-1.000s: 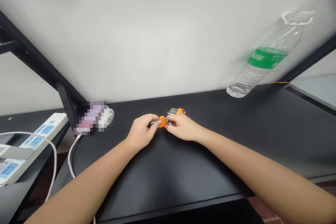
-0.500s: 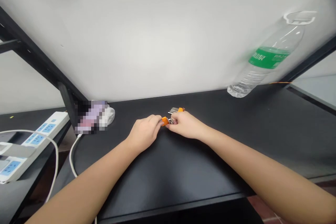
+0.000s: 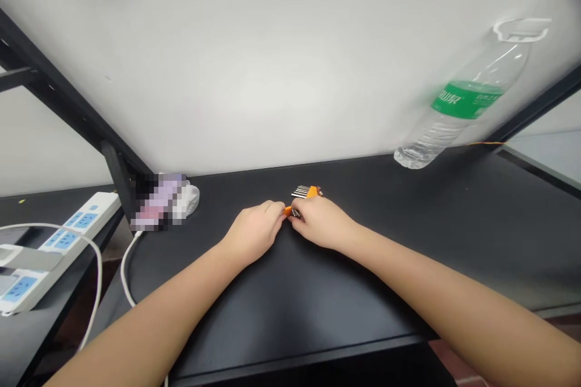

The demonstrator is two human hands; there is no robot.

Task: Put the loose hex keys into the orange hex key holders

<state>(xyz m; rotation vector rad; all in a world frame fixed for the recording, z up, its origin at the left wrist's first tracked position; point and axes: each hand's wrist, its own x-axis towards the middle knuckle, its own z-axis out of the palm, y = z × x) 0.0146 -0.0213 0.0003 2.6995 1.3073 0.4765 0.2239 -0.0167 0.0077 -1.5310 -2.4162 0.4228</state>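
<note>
Over the middle of the black table (image 3: 272, 308), my left hand (image 3: 256, 230) is closed on a small orange piece (image 3: 287, 211). Just to its right my right hand (image 3: 320, 221) pinches a small metal part (image 3: 296, 213) beside the orange piece. The fingers hide most of both, and whether they are joined cannot be made out. Behind my right hand lie several thin metal prongs (image 3: 300, 191) with an orange part (image 3: 313, 191) at their right end.
A large clear bottle (image 3: 467, 100) with a green label stands at the back right by the wall. At left are a blurred purple item (image 3: 161, 199), a clear plastic bundle (image 3: 187, 202), a white cable (image 3: 123, 269) and a power strip (image 3: 63, 248).
My hands have come closer together, and less of the orange piece and the metal part shows between them. My left hand has shifted slightly right.
</note>
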